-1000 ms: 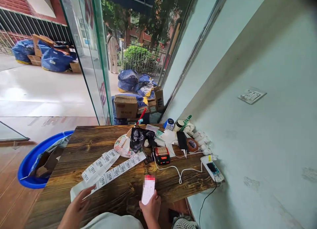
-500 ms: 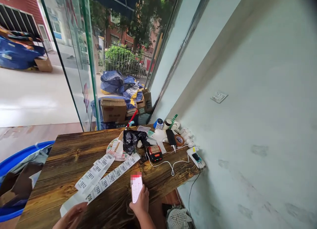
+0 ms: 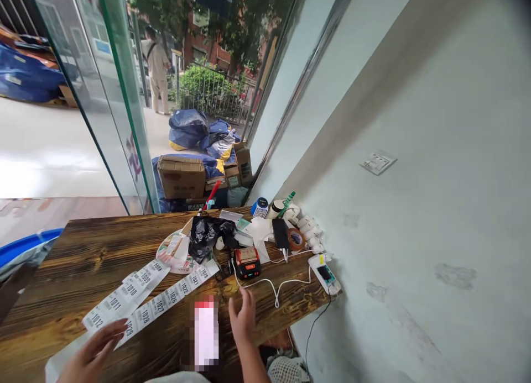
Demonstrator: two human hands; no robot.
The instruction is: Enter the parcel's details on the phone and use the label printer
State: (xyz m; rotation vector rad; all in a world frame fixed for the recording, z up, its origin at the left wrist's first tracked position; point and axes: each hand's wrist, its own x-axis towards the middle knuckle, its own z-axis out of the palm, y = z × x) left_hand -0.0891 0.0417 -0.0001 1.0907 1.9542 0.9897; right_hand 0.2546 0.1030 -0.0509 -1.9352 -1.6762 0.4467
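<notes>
My left hand (image 3: 96, 351) rests at the lower end of two strips of numbered paper labels, fingers stretched out over the strip (image 3: 160, 307) that carries 1020 to 1029. Whether the fingertips press on it I cannot tell. Just left of that strip lies the other label strip (image 3: 126, 292), numbered 1008 to 1012. My right hand (image 3: 244, 319) is raised with thumb and fingers apart, holding nothing. Beside it on the wooden table is a phone (image 3: 206, 336) with a bright screen, partly blurred out. Beyond the right hand stands a small black and red label printer (image 3: 248, 263).
On the table (image 3: 99, 250) sit a black plastic bag (image 3: 211, 235), a dark phone (image 3: 281, 234), brown tape (image 3: 296, 240), white rolls (image 3: 311, 231) and a white handheld device (image 3: 326, 275). A white cable (image 3: 276, 294) crosses the surface. A person (image 3: 156, 71) stands outside.
My right hand has let go of the phone, which now lies on the table, and has opened towards the printer. My left hand has shifted onto the label strip. The view has turned slightly right.
</notes>
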